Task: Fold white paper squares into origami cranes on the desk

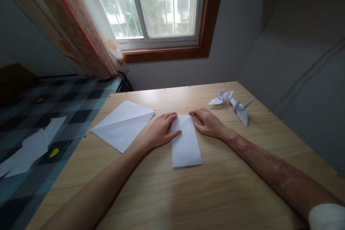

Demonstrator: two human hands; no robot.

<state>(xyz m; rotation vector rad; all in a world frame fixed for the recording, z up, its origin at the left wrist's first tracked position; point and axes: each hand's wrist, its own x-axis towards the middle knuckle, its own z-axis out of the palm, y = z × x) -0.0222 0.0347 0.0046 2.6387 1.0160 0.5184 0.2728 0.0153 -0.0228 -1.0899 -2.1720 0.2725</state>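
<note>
A folded white paper (186, 147), a narrow upright rectangle, lies flat on the wooden table in front of me. A slanting crease or fold line shows near its upper end. My left hand (161, 129) holds its left side, the thumb on top of the paper and the fingertips at the upper left corner. At the upper right corner, my right hand (206, 122) has the paper's edge at its curled fingertips. What lies under the fingertips of both hands is hidden.
Left on the table (151, 194) lies a creased square paper sheet (124, 125). Two white origami cranes, a farther crane (221, 97) and a nearer crane (240, 109), stand at the back right. Paper pieces (35, 147) lie on the checked bed (16, 115). Beyond is a window (164, 3).
</note>
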